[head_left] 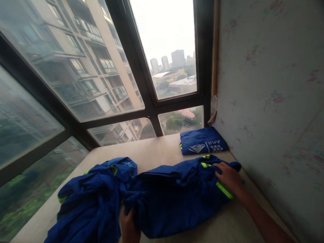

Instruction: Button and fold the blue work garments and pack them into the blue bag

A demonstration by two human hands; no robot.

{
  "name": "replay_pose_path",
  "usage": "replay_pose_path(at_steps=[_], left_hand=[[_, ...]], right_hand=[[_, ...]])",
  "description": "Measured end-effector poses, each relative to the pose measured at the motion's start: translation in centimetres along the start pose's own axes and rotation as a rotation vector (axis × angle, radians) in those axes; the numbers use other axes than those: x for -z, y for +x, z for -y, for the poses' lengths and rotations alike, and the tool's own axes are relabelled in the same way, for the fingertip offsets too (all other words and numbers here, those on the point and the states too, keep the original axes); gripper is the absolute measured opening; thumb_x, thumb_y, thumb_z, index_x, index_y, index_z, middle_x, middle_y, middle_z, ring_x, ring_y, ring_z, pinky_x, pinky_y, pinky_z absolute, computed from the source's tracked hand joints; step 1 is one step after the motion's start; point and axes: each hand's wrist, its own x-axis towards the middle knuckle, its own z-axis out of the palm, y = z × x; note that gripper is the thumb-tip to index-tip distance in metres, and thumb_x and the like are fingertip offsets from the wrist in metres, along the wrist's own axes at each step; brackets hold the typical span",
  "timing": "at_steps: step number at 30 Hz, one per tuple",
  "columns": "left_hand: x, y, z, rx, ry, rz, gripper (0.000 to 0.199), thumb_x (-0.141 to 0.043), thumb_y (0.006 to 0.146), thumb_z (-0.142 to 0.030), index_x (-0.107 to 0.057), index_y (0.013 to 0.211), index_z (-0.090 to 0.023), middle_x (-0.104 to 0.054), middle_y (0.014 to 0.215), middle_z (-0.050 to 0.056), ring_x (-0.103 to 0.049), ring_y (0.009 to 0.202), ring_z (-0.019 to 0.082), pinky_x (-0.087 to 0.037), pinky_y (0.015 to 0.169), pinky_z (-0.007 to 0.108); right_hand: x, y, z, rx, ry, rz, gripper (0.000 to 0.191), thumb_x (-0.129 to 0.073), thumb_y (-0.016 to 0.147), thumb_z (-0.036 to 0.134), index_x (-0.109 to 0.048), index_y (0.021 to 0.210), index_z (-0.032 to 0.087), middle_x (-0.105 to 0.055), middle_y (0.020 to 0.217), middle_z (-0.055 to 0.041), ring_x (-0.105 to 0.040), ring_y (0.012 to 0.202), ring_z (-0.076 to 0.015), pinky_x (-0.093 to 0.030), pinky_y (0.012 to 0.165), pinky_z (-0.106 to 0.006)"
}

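Note:
A dark blue work garment [179, 204] with yellow-green strips lies spread and creased across the middle of the tabletop. At its left end, my left hand [129, 224] is closed around a bunched part of the cloth. My right hand [229, 179] has its fingers curled onto the right end, beside the bright strips. To the left of my left hand lies a second blue garment [87, 208], loosely heaped and touching the first. A folded blue garment [202, 141] with white printed lettering sits behind, near the wall.
The pale tabletop [158, 149] runs back to dark-framed windows [149, 115]. On the right, a flower-patterned wall [274, 94] borders the table. Tall buildings and trees show through the glass.

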Motion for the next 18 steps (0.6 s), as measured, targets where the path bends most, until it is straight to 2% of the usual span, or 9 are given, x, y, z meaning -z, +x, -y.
replay_pose_path(at_steps=[2, 4, 6, 8, 9, 11, 13, 15, 18], left_hand=[[3.0, 0.6, 0.4, 0.037, 0.028, -0.016, 0.033, -0.076, 0.059, -0.035, -0.068, 0.087, -0.021, -0.073, 0.084, 0.006, -0.07, 0.093, 0.029, -0.058, 0.083, 0.042], [5.5, 1.0, 1.7, 0.09, 0.098, -0.037, 0.028, -0.073, 0.056, -0.033, -0.067, 0.08, -0.02, -0.073, 0.08, 0.007, -0.071, 0.091, 0.031, -0.058, 0.081, 0.043], [7.2, 1.2, 3.5, 0.092, 0.221, -0.095, 0.027, -0.067, 0.057, -0.035, -0.065, 0.078, -0.019, -0.073, 0.082, 0.009, -0.07, 0.092, 0.033, -0.057, 0.081, 0.044], [7.6, 0.9, 4.9, 0.008, 0.372, -0.15, 0.031, -0.06, 0.062, -0.039, -0.065, 0.085, -0.019, -0.074, 0.091, 0.01, -0.07, 0.096, 0.032, -0.056, 0.084, 0.043], [7.3, 0.5, 5.2, -0.057, 0.437, -0.151, 0.034, -0.057, 0.065, -0.042, -0.066, 0.09, -0.019, -0.074, 0.096, 0.01, -0.069, 0.097, 0.032, -0.055, 0.085, 0.043], [5.6, -0.7, 5.0, -0.213, 0.572, -0.046, 0.038, -0.051, 0.073, -0.043, -0.067, 0.099, -0.019, -0.074, 0.103, 0.01, -0.069, 0.099, 0.029, -0.054, 0.087, 0.041], [2.8, -2.3, 4.0, -0.389, 0.738, 0.14, 0.035, -0.047, 0.081, -0.038, -0.068, 0.103, -0.021, -0.074, 0.106, 0.008, -0.068, 0.102, 0.027, -0.05, 0.092, 0.041], [-0.3, -3.7, 2.7, -0.552, 0.971, 0.262, 0.034, -0.043, 0.085, -0.026, -0.07, 0.106, -0.022, -0.074, 0.107, 0.008, -0.066, 0.105, 0.026, -0.043, 0.097, 0.045], [-3.9, -4.8, 1.4, -0.671, 1.279, 0.306, 0.038, -0.046, 0.085, -0.017, -0.069, 0.114, -0.021, -0.073, 0.107, 0.009, -0.063, 0.103, 0.027, -0.036, 0.099, 0.05]], right_hand=[[1.4, 0.9, -2.2, -0.012, -0.074, -0.055, 0.036, -0.051, 0.091, 0.028, -0.064, 0.124, 0.024, -0.065, 0.118, -0.0077, -0.061, 0.104, -0.0229, -0.044, 0.081, -0.03], [2.3, 1.4, -3.5, -0.001, -0.159, -0.101, 0.038, -0.051, 0.09, 0.025, -0.063, 0.125, 0.02, -0.065, 0.118, -0.0107, -0.058, 0.109, -0.0263, -0.043, 0.088, -0.035], [2.4, 1.4, -3.4, 0.028, -0.207, -0.16, 0.039, -0.05, 0.089, 0.022, -0.062, 0.126, 0.018, -0.062, 0.124, -0.0128, -0.054, 0.114, -0.0297, -0.041, 0.092, -0.039], [1.9, 1.1, -2.1, 0.085, -0.176, -0.187, 0.039, -0.049, 0.088, 0.019, -0.063, 0.125, 0.017, -0.06, 0.129, -0.0129, -0.052, 0.118, -0.0304, -0.039, 0.096, -0.041], [1.4, 0.9, -1.1, 0.118, -0.13, -0.166, 0.038, -0.047, 0.089, 0.019, -0.063, 0.123, 0.018, -0.061, 0.129, -0.0125, -0.052, 0.118, -0.0291, -0.039, 0.096, -0.04], [0.0, 0.4, 1.0, 0.165, -0.027, -0.05, 0.034, -0.046, 0.092, 0.023, -0.065, 0.119, 0.019, -0.065, 0.122, -0.0113, -0.057, 0.113, -0.0257, -0.04, 0.095, -0.036], [-1.5, 0.0, 3.1, 0.164, 0.022, 0.109, 0.032, -0.049, 0.092, 0.032, -0.067, 0.116, 0.02, -0.068, 0.114, -0.0106, -0.061, 0.107, -0.0247, -0.043, 0.091, -0.034], [-3.1, -0.4, 4.8, 0.129, -0.009, 0.223, 0.037, -0.056, 0.088, 0.04, -0.065, 0.117, 0.019, -0.067, 0.114, -0.0116, -0.061, 0.107, -0.0273, -0.044, 0.088, -0.035], [-4.8, -0.7, 6.2, 0.08, -0.099, 0.233, 0.05, -0.064, 0.083, 0.043, -0.059, 0.126, 0.018, -0.061, 0.123, -0.0151, -0.057, 0.114, -0.0314, -0.043, 0.088, -0.039]])
